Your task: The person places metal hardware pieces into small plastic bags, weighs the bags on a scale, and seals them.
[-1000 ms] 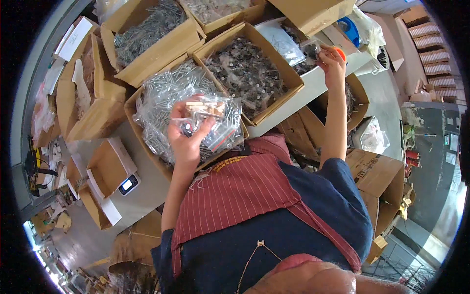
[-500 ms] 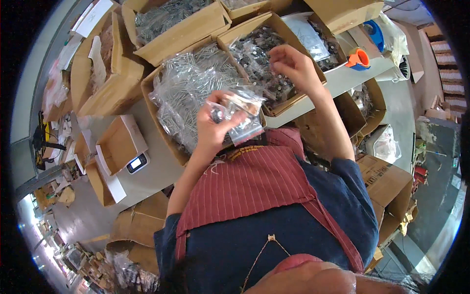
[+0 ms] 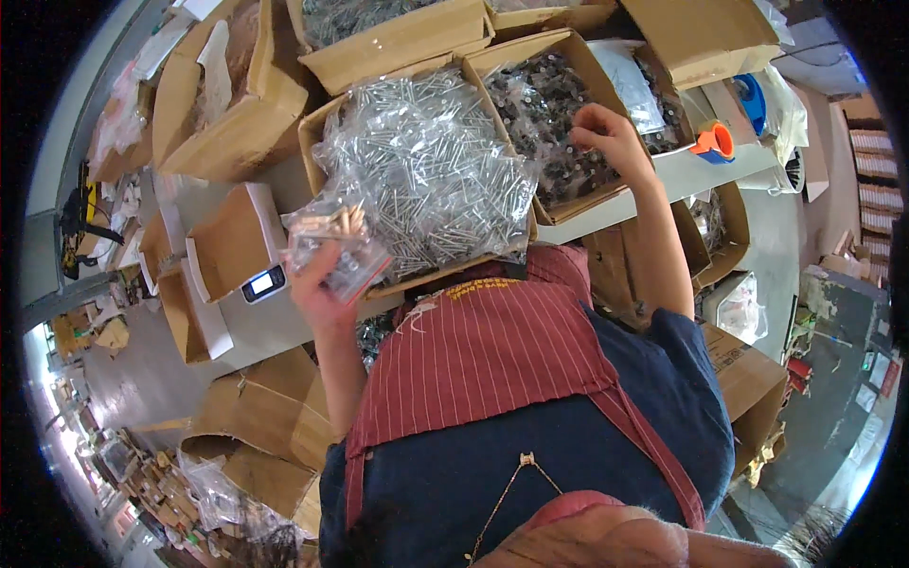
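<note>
My left hand (image 3: pixel 322 289) is closed around a clear zip bag (image 3: pixel 352 248) of wooden dowels and small metal parts. It hovers by the left front corner of a cardboard box (image 3: pixel 313 159) heaped with clear bags of long silver screws (image 3: pixel 426 170). My right hand (image 3: pixel 615 144), its fingers curled together, is over a neighbouring cardboard box (image 3: pixel 607 87) filled with small clear bags of dark and silver hardware (image 3: pixel 540 104). Whatever may be in those fingertips is too small to make out.
Left of the screw box sit small open cartons (image 3: pixel 230 248) and a small device with a lit screen (image 3: pixel 264 284). Larger cartons (image 3: pixel 204 128) stand behind. On the right are an orange tape dispenser (image 3: pixel 714 142), a blue one (image 3: pixel 752 102) and another carton (image 3: pixel 699 40).
My left hand has moved left with the zip bag, from in front of the screw box to its left corner. My right hand stays over the hardware box; the whole view has shifted slightly.
</note>
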Motion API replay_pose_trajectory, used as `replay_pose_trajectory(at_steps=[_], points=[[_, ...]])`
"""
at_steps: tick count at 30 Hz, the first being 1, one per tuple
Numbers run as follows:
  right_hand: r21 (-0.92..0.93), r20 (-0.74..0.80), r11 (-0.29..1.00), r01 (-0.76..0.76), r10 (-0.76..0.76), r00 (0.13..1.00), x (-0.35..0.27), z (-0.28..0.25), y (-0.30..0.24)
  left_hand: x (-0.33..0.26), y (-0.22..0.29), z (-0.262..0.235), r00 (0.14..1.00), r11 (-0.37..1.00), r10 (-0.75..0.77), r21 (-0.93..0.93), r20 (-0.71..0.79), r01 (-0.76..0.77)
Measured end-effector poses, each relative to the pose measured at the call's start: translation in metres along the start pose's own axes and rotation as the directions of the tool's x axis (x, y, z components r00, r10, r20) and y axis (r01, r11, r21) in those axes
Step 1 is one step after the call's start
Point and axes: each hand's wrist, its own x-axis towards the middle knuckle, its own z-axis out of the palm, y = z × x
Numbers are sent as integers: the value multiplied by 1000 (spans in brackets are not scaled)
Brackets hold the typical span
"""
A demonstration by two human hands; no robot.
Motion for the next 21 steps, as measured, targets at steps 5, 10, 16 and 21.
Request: replay_pose_trajectory(at_steps=[5, 10, 16, 21], points=[[335, -103, 940, -64, 104, 989, -7, 5, -3, -1, -4, -16, 801, 459, 17, -716, 599, 526], [652, -120, 758, 32, 61, 991, -11, 5, -5, -7, -8, 4, 731, -53, 167, -734, 662, 677], [903, 158, 422, -75, -164, 974, -7, 32, -30, -16, 6, -22, 717, -65, 204, -721, 667, 690], [587, 245, 789, -182, 41, 969, -7, 108, -102, -16, 18, -65, 804, 120, 37, -802, 593, 585]])
